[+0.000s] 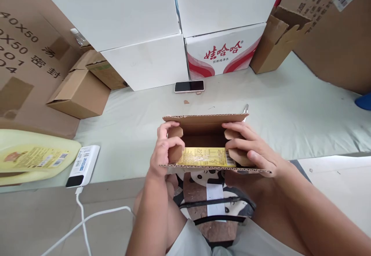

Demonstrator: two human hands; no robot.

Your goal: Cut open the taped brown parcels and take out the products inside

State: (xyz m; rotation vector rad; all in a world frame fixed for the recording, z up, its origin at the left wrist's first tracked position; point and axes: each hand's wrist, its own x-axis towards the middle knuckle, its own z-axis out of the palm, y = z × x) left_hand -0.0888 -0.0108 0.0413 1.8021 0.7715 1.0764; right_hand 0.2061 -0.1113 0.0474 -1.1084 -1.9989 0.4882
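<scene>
An open cardboard box [205,120] stands at the near edge of the table, its top facing up at me. Inside it, along the near wall, lies a yellow printed pack [204,156] with a barcode; the rest of the inside is dark. My left hand [165,148] grips the box's left end, fingers over the small side flap. Around the right end wraps my right hand [255,146], its fingers on the flap there and its palm by the near corner.
On the pale green table [130,124] lie a phone [189,86], a yellow bottle [34,157] and a white power bank [84,165] with a cable. White cartons [150,61] line the back. Brown boxes [84,92] stand left, another open one [269,49] right.
</scene>
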